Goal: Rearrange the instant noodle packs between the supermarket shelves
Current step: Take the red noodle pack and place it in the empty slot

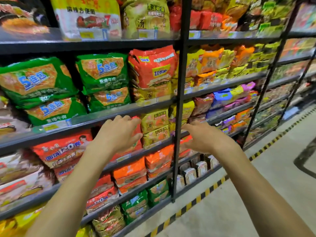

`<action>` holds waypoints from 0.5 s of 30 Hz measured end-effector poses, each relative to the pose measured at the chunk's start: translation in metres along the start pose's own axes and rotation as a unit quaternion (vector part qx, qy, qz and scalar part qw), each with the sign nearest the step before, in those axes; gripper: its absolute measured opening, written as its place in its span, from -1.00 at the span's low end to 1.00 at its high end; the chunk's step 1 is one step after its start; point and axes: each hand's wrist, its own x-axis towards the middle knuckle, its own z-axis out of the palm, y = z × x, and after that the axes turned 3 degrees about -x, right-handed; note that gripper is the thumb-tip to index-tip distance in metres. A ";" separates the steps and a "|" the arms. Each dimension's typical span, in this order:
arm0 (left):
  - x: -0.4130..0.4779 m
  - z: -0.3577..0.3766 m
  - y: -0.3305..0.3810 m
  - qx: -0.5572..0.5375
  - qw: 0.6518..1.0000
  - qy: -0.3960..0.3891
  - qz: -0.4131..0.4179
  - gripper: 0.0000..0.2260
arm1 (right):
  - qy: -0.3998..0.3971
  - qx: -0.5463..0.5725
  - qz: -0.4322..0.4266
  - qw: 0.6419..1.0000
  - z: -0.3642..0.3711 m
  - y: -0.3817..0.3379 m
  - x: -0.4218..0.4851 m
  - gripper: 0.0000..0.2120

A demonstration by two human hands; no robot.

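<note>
At centre frame, the left hand (pixel 118 134) curls its fingers over a red noodle pack (pixel 138 129) standing on its shelf (pixel 153 148), and the right hand (pixel 203 136) hovers open and empty nearby, so rearranging looks barely begun.

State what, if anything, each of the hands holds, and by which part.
The left hand grips the red pack at its top edge, thumb on its front. The right hand holds nothing.
</note>
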 end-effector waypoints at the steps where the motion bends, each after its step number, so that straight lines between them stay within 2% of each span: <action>1: 0.009 0.000 0.003 -0.002 1.000 0.002 -0.003 -0.53 | 0.000 0.001 0.000 1.000 -0.001 0.007 0.007 -0.42; 7: 0.064 0.014 0.011 -0.024 1.000 0.004 -0.010 -0.50 | 0.009 -0.001 -0.009 1.000 -0.001 0.042 0.059 -0.38; 15: 0.165 0.017 0.013 -0.079 0.987 0.121 -0.066 -0.53 | 0.080 -0.010 -0.027 0.996 -0.040 0.098 0.166 -0.34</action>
